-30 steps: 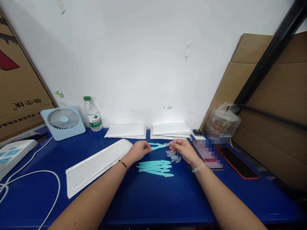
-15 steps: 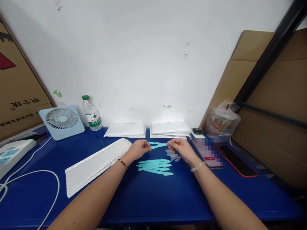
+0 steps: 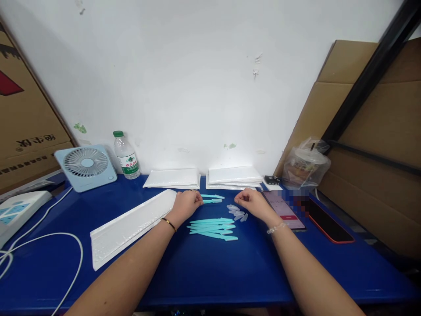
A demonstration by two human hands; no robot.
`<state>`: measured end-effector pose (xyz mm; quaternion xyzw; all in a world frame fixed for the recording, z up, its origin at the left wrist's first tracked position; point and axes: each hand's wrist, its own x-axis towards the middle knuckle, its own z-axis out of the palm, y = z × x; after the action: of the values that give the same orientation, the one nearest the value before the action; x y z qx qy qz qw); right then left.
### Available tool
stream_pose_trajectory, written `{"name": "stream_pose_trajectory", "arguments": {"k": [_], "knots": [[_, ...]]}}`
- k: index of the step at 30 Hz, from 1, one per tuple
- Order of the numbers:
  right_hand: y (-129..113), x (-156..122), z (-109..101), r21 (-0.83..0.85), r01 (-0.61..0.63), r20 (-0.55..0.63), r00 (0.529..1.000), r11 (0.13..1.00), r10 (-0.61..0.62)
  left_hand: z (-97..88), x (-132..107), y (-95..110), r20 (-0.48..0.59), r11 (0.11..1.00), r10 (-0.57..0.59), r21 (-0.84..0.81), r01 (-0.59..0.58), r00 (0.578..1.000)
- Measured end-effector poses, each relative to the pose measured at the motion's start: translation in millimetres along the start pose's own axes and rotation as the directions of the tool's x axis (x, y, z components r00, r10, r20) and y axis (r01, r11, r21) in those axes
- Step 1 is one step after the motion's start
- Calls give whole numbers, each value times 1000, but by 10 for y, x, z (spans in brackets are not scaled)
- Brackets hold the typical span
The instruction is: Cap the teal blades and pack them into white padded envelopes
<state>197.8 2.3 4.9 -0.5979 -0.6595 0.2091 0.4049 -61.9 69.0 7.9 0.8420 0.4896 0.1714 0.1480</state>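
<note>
My left hand [image 3: 188, 204] pinches a teal eyebrow razor [image 3: 213, 201], its head pointing right. Just behind it lies another teal razor [image 3: 210, 196]. My right hand [image 3: 252, 202] is closed, fingertips together, apart from the razor; whether anything small sits between them cannot be seen. Below its fingers is a little heap of translucent blade caps [image 3: 237, 212]. Nearer to me, between my forearms, several teal razors [image 3: 212, 229] lie in an overlapping row.
A long white padded pouch [image 3: 131, 228] lies by my left forearm. White packs [image 3: 171, 177] rest against the wall. Left stand a blue fan [image 3: 86, 169], a water bottle [image 3: 127, 160] and a cable [image 3: 79, 254]. Right are two phones [image 3: 329, 221] and a bagged cup [image 3: 305, 166].
My right hand has drawn back rightward from the razor's head, where it was touching. My left hand has shifted slightly left, still holding the razor, which now lies nearly level.
</note>
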Motion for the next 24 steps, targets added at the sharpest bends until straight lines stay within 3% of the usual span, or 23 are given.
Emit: {"name": "stream_pose_trajectory", "arguments": {"k": [4, 9, 12, 21, 24], "knots": [[119, -14, -29, -66, 79, 102, 992, 995, -72, -57, -57, 86, -40, 996, 72, 61, -70, 997], [168, -14, 47, -151, 107, 112, 990, 983, -90, -29, -133, 209, 214, 981, 192, -60, -183, 958], [135, -19, 39, -158, 72, 115, 992, 985, -54, 18, -138, 205, 263, 985, 173, -55, -164, 949], [46, 21, -11, 141, -26, 7, 1000, 990, 25, 23, -158, 195, 242, 989, 147, -43, -141, 959], [11, 15, 15, 293, -107, 48, 994, 950, 97, 27, -146, 194, 205, 996, 89, -15, -88, 975]]}}
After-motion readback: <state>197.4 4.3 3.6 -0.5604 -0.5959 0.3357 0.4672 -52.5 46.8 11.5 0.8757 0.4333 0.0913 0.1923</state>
